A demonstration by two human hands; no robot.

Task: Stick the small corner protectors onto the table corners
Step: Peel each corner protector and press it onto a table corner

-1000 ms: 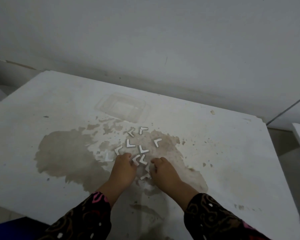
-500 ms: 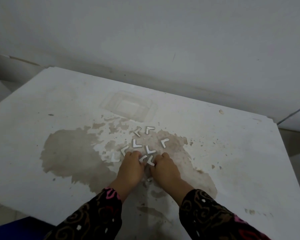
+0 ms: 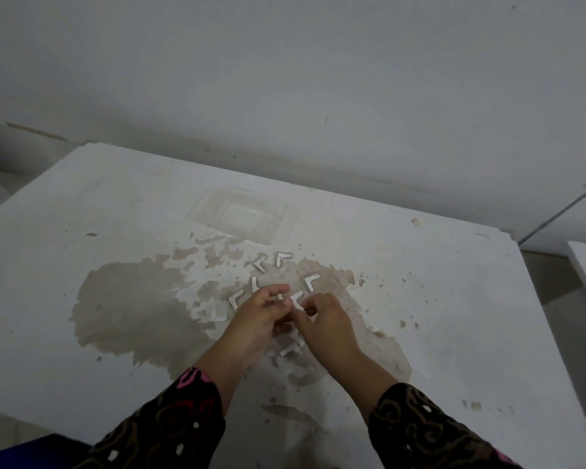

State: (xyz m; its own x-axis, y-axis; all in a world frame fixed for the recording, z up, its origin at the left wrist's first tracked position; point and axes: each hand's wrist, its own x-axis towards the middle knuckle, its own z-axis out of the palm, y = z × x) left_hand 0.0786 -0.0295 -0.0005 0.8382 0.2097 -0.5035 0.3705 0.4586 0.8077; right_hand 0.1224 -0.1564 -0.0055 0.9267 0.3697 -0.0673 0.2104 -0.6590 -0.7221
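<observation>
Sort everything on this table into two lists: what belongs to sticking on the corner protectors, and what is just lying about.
Belongs to the job: loose corner protectors; held protector, pinched between left hand and right hand; table, whose corners take them.

Just lying about: clear plastic tray; brown stain.

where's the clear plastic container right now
In the head view, the clear plastic container sits on the white table toward its far edge, near the middle, just beyond the scattered corner protectors.
</observation>
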